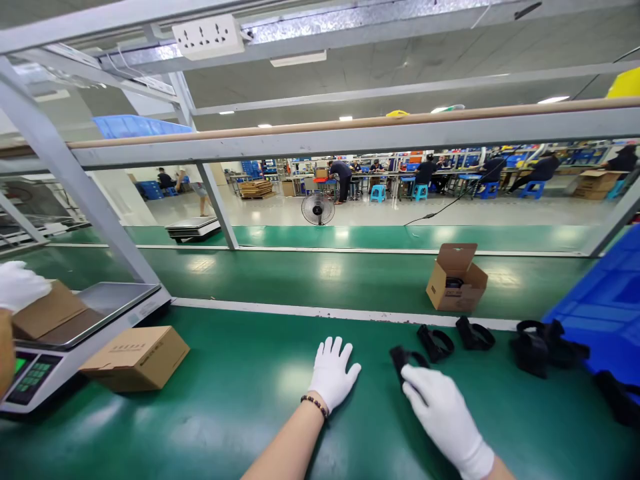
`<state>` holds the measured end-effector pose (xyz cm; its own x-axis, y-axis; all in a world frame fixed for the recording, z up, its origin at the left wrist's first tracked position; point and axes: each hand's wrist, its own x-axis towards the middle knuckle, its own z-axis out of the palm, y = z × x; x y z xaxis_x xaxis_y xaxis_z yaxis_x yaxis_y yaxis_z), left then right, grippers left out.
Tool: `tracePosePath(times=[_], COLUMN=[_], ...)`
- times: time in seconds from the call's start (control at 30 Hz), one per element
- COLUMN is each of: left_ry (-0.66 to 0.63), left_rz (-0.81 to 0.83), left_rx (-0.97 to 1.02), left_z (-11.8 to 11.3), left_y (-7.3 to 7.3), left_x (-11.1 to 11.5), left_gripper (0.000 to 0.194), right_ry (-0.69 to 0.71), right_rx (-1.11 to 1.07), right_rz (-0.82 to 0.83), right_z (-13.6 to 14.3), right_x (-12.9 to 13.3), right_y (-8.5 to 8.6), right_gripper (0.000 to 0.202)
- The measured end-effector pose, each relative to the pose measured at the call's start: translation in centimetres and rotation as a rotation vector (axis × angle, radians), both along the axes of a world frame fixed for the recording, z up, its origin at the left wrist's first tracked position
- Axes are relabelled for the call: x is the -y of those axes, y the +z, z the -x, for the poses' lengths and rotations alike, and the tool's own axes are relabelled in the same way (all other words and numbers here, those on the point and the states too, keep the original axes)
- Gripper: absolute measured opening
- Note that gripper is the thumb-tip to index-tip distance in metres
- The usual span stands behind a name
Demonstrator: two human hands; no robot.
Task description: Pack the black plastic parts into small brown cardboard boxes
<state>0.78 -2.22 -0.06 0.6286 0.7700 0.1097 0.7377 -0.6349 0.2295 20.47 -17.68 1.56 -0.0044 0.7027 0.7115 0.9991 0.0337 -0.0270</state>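
Note:
My left hand [334, 373], in a white glove with a beaded bracelet at the wrist, lies on the green tabletop [240, 400] with its fingers spread and nothing in it. To its right, my gloved right hand [443, 413] pinches a black strap-like item [400, 359]. Just beyond lie two similar black looped items [436, 343] [475, 333], apart from my fingers. A bunch of black items [545, 347] rests farther right. Behind them stands an open brown box [457, 287] with something dark inside.
A closed brown box [136, 357] sits left, beside a scale [37, 380]. Another person's gloved hand [20, 287] touches a box [55, 310] on that scale. A blue bin [605, 300] stands right. Metal frame bars [320, 143] cross above the bench.

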Motion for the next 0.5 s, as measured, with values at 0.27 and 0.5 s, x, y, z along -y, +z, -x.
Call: tracePosePath(times=[0.27, 0.5], left_ry=[-0.029, -0.045], left_rz=[0.028, 0.053], left_rx=[0.062, 0.088], left_z=[0.8, 1.1], left_y=[-0.2, -0.8], left_x=[-1.5, -1.7], left_gripper=[0.049, 0.052], right_ry=[-0.683, -0.566], right_rx=[-0.078, -0.188], right_rz=[0.342, 0.746], right_z=[-14.7, -18.9], right_x=[-10.6, -17.9], right_y=[10.8, 9.6], right_gripper=[0.040, 0.027])
